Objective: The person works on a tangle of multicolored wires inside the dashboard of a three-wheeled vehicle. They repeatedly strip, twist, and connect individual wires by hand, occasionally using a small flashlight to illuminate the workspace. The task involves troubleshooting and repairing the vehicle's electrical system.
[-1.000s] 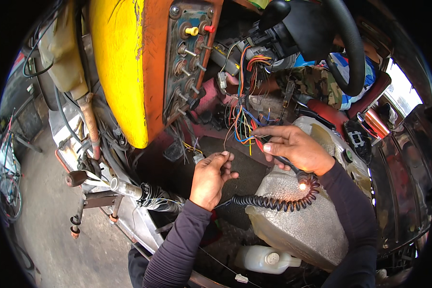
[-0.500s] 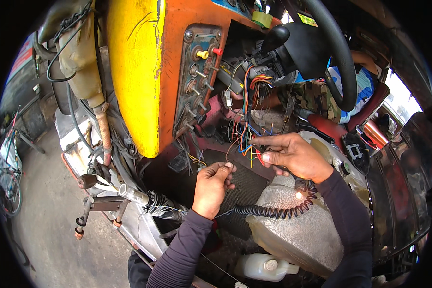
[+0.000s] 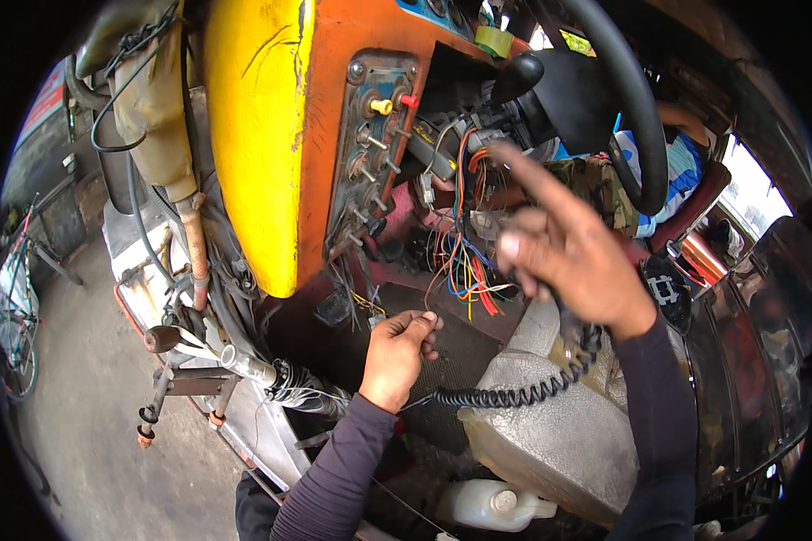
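Note:
My left hand (image 3: pixel 401 353) is closed in a pinch on the end of a thin brown wire (image 3: pixel 429 296). That wire leads up to a loose bundle of multicoloured wires (image 3: pixel 463 261) hanging below the steering column. My right hand (image 3: pixel 573 252), blurred by motion, is raised just right of the bundle. Its index finger stretches toward the orange wires (image 3: pixel 478 160) near the column, and its lower fingers curl around a test light, mostly hidden by the hand. From under this hand a black coiled cord (image 3: pixel 514 397) runs down and left across the grey padded cover (image 3: pixel 541 433).
An orange and yellow dash panel (image 3: pixel 262 135) with toggle switches (image 3: pixel 370 167) stands at left. The steering wheel (image 3: pixel 645 117) curves above at right. A person in camouflage shorts (image 3: pixel 595 189) sits beyond it. A white plastic jug (image 3: pixel 496 503) lies near the bottom.
My right hand has left the wire ends and moved up, its index finger now stretched out, the coiled cord following. The lit bulb beneath it is no longer visible. My left hand stays put.

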{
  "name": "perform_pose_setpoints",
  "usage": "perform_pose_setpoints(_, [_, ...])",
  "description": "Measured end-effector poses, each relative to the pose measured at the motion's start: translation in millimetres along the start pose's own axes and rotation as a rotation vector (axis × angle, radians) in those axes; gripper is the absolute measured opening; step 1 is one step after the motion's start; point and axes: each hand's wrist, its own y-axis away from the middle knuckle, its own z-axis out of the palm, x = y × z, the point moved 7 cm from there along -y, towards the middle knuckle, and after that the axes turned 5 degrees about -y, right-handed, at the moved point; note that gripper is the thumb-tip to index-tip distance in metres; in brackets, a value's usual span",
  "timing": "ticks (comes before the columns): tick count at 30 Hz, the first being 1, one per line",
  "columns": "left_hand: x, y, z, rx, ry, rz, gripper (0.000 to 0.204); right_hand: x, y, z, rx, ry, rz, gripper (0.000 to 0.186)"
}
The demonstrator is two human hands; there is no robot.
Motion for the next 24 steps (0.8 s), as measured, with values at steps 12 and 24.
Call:
perform_pose_setpoints(12, [-0.4,1.0,-1.7,-0.004,0.006,0.02,0.024,-33.6,-40.7,-23.9,0.22,0.111,-0.071,0.059])
perform_pose_setpoints(24, [9.8,3.1,-5.4,0.015,-0.249,0.063,0.028,23.2,15.7,-5.3,-0.151,0.02,0.262,0.049])
